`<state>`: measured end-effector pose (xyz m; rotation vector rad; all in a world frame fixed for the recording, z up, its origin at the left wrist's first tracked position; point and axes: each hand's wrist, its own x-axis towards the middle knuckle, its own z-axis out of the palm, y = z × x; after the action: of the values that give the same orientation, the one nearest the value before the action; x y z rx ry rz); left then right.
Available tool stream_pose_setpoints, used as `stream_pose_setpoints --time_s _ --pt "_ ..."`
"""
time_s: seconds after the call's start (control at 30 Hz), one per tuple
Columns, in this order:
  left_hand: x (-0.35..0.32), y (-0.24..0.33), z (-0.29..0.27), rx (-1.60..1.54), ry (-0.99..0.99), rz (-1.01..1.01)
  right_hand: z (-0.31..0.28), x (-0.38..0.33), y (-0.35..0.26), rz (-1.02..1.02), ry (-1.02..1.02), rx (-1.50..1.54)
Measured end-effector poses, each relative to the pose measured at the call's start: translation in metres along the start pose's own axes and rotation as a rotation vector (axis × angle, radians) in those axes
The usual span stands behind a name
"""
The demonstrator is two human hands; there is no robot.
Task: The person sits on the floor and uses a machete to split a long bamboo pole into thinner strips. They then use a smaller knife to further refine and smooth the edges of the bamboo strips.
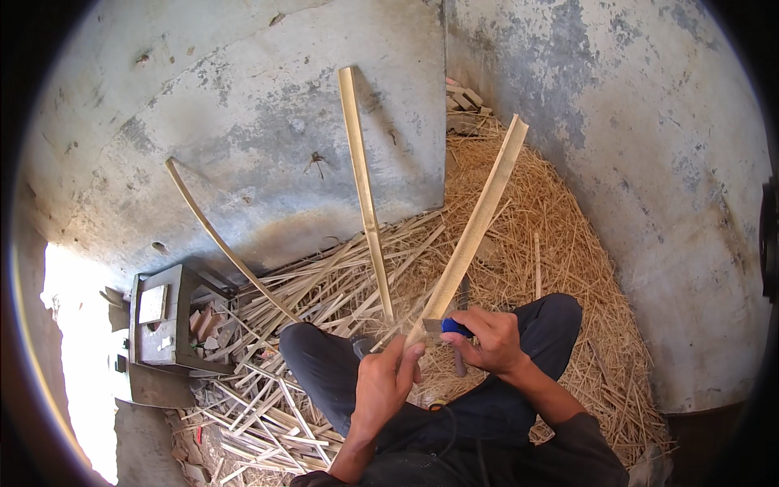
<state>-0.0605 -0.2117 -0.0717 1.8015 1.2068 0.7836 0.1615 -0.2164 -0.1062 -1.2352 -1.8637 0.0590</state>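
Note:
A long, pale split bamboo strip [480, 219] with a hollowed inner face slants up and away to the right. My left hand [383, 381] is closed around its near end, thumb on top. In my right hand [492, 341] is a knife [457, 327] with a blue handle, gripped between fingers and thumb. Its short blade points left and lies against the strip, just beyond my left hand. Whether the edge is cutting into the bamboo, I cannot tell. Both hands are between my bent knees, low over the shavings.
A second bamboo strip [361, 187] leans on the grey wall [260, 122], and a thin curved strip [219, 239] stands further left. Thin slats [284, 422] lie heaped at the left, straw-like shavings [568, 268] at the right. A wooden box [166, 316] stands far left.

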Motion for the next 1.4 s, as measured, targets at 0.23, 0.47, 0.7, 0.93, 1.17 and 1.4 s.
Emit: stream_pose_setpoints --time_s 0.23,0.47,0.7,0.93,1.17,1.4 --pt "-0.002 0.003 -0.003 -0.050 -0.002 -0.052 0.002 0.005 -0.001 -0.037 0.045 -0.043" --pt "-0.005 -0.004 -0.007 -0.055 -0.013 -0.067 0.003 0.008 -0.001 -0.049 0.030 -0.087" --pt "-0.022 -0.009 -0.011 -0.047 -0.052 -0.125 -0.013 0.019 0.041 0.148 0.216 -0.082" --pt "-0.038 -0.019 -0.021 -0.048 -0.095 -0.187 -0.027 0.031 0.062 0.096 0.130 -0.095" --pt "-0.048 -0.028 -0.028 -0.041 -0.099 -0.236 -0.037 0.058 0.104 0.134 0.169 -0.116" --pt "-0.062 -0.040 -0.034 -0.053 -0.138 -0.300 -0.046 0.081 0.133 0.304 0.162 -0.194"
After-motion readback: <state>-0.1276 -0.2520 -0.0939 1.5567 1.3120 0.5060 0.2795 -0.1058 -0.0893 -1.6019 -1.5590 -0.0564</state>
